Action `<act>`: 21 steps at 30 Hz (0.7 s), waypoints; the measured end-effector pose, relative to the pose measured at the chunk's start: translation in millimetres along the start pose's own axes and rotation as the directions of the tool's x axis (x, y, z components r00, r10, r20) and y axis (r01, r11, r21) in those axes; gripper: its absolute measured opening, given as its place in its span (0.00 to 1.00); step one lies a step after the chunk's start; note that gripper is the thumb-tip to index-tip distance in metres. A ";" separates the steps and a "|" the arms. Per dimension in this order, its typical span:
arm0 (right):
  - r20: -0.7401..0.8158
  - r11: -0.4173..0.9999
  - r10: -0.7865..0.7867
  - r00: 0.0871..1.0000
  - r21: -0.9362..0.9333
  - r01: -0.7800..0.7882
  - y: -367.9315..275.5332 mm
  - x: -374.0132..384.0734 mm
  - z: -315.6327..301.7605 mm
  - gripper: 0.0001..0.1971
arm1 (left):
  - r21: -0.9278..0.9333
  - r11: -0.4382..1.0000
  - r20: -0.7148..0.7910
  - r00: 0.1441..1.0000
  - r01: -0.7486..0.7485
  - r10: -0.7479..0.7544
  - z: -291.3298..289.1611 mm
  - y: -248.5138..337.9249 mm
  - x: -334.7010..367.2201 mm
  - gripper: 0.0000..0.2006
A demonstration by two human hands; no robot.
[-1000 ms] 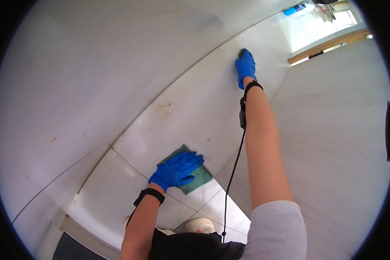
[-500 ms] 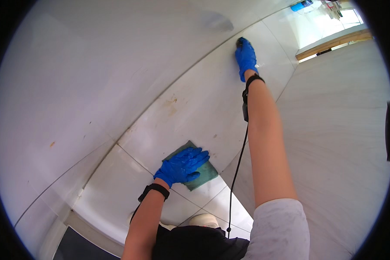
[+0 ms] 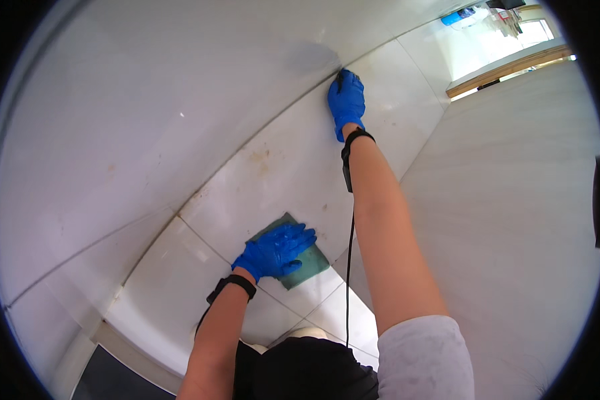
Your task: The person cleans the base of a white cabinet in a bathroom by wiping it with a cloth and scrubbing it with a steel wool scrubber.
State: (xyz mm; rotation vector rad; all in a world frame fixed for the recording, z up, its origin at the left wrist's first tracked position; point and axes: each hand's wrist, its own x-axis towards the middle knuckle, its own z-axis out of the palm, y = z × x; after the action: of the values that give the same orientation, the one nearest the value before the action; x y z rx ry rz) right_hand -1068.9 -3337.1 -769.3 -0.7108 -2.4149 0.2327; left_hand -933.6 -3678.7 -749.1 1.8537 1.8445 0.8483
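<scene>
My left hand (image 3: 277, 250), in a blue glove, lies flat with its fingers stretched out on a green cloth (image 3: 310, 265) on the white tiles. Farther off, my right hand (image 3: 347, 99), gloved the same way, is closed beside the seam where the floor meets the tiled wall. A small dark thing (image 3: 341, 79) shows at its fingers, mostly hidden, and I cannot make out its kind. Between the two hands the tile carries a brownish stain (image 3: 260, 157).
A tall white wall (image 3: 147, 100) rises on the left, a pale panel (image 3: 500, 200) on the right. At the far right are a wooden edge (image 3: 510, 72) and a blue object (image 3: 457, 17). A dark panel (image 3: 117, 377) sits at the lower left. A black cord (image 3: 350, 280) hangs by my right arm.
My right hand has moved left, up against the seam at the wall's foot. The left hand stays flat on the green cloth, with the view slightly shifted.
</scene>
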 end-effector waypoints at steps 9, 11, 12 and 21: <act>-0.120 0.930 0.285 0.951 0.274 -0.244 -56.4 -34.8 -27.1 0.12 | 0.003 0.998 -0.032 0.997 -0.064 0.064 2.4 -5.7 0.7 0.29; -0.197 0.937 0.321 0.927 0.210 -0.279 -95.1 -49.7 -38.5 0.11 | -0.002 0.999 -0.055 0.997 -0.052 0.051 12.8 -12.6 -9.5 0.28; -0.275 0.948 0.261 0.925 0.253 -0.192 -100.4 -58.4 -42.0 0.11 | -0.019 0.998 -0.084 0.995 -0.055 0.053 20.0 -13.4 -10.9 0.28; 0.353 0.219 0.573 0.739 0.803 -0.554 -168.3 -138.7 -116.3 0.12 | -0.346 0.931 0.103 0.991 0.116 -0.085 -6.2 -6.2 4.9 0.31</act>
State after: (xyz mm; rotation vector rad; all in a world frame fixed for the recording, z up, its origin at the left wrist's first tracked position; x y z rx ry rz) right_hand -979.3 -3553.9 -691.6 -0.9968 -1.4681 1.6567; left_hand -942.6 -3674.4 -747.8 1.5359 1.5970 0.9725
